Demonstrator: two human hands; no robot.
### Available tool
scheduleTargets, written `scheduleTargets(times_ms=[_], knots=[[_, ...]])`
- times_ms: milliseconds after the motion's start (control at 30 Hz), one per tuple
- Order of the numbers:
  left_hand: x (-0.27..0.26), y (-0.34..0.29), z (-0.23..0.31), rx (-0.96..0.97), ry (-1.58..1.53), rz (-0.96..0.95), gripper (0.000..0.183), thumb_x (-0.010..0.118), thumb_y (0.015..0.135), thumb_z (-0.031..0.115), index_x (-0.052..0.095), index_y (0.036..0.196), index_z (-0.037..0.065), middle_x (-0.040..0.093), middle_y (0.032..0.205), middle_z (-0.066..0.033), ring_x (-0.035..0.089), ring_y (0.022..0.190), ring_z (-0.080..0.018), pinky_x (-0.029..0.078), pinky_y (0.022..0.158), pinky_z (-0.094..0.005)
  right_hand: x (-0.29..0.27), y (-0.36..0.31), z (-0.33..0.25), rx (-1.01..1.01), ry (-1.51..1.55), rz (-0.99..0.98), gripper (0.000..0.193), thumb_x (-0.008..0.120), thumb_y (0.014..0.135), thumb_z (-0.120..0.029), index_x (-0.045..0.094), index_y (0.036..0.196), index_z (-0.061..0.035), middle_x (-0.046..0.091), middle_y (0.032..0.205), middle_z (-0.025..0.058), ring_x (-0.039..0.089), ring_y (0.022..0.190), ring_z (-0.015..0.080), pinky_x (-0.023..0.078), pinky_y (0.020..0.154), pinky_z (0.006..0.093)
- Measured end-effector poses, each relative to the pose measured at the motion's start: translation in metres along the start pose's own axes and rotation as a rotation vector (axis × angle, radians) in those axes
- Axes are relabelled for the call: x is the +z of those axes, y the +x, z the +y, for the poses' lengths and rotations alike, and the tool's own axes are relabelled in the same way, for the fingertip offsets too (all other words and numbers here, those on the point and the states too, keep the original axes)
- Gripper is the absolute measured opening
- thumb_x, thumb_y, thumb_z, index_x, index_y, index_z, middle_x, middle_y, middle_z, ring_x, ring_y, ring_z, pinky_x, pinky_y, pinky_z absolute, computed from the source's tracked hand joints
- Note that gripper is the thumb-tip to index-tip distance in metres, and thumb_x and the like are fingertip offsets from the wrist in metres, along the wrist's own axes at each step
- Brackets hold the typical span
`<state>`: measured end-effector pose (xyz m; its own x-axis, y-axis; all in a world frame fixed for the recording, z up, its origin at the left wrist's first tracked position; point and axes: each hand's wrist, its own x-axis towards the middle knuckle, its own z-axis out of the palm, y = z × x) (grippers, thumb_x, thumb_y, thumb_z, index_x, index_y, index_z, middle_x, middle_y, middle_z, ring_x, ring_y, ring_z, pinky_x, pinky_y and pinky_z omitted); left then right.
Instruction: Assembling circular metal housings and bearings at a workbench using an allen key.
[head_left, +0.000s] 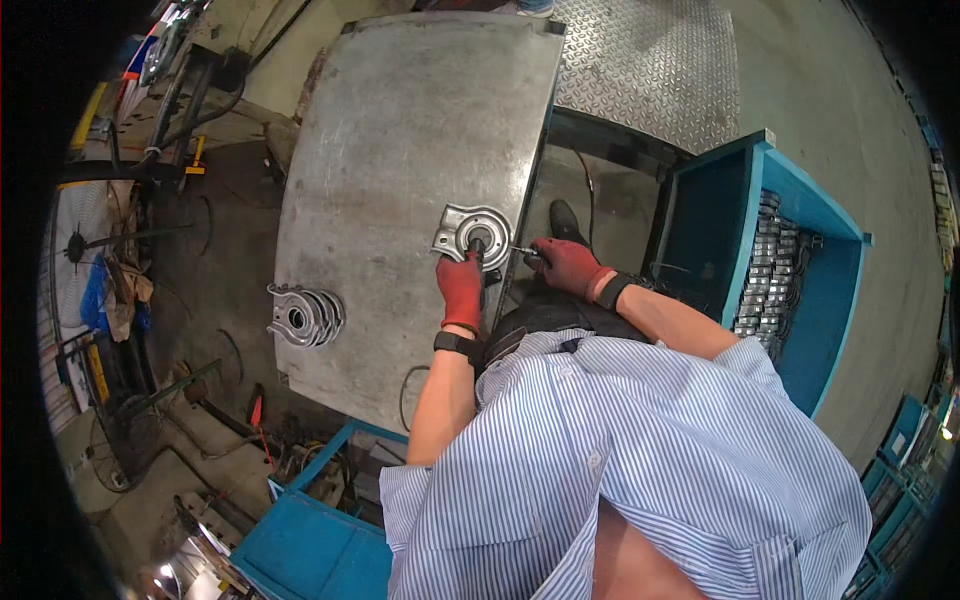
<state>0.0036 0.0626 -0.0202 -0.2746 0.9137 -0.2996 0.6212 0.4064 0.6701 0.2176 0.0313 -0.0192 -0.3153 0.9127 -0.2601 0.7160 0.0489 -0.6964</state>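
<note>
Item: stamped metal bracket [470,234] with round centre hole, lying at the right edge of our steel worktop [400,130]. Our left hand [461,288], red-gloved, presses its near rim, fingers curled. Our right hand [566,265] has its fingers closed around a small tool [522,251] beside it. Stack of like brackets [303,315] lies far left; blue bin of metal parts [775,270] stands right.

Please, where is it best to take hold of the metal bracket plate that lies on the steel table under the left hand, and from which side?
Probably by the flat flange of the metal bracket plate, from its far left corner. It lies flat on the steel table; the left hand covers the near edge, and the right hand holds a small tool at the right.
</note>
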Motion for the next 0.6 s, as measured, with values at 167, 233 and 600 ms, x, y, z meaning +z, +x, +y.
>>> scheduleTargets(times_ms=[167,233,600], knots=[[0.002,0.003,-0.003,-0.004,-0.008,-0.001,0.040,0.069,0.078,0.028,0.061,0.098,-0.005,0.062,0.098,-0.0257,0.058,0.095,-0.0422,0.045,0.080,-0.0437,0.002,0.002,0.004,0.001,0.015,-0.014,0.034,0.060,0.079,-0.018,0.056,0.110,-0.0053,0.062,0.094,0.0210,0.059,0.092,0.0384,0.047,0.079,0.0448],[0.003,0.001,-0.005,-0.050,-0.010,-0.001,0.043,0.070,0.078,0.030,0.061,0.100,-0.006,0.061,0.100,-0.0264,0.056,0.098,-0.0423,0.044,0.082,-0.0440,-0.004,0.001,-0.002,0.015,0.014,-0.059,0.034,0.060,0.079,-0.018,0.056,0.110,-0.0052,0.062,0.094,0.0210,0.059,0.092,0.0383,0.047,0.079,0.0447],[0.012,0.009,-0.023,-0.002,0.025,0.007,0.055,0.070,0.076,0.036,0.057,0.098,-0.013,0.058,0.100,-0.0314,0.054,0.100,-0.0438,0.043,0.085,-0.0446,0.008,0.000,0.009,-0.051,-0.005,0.034,0.035,0.061,0.077,-0.016,0.056,0.110,-0.0045,0.062,0.096,0.0204,0.058,0.092,0.0384,0.047,0.078,0.0441]])
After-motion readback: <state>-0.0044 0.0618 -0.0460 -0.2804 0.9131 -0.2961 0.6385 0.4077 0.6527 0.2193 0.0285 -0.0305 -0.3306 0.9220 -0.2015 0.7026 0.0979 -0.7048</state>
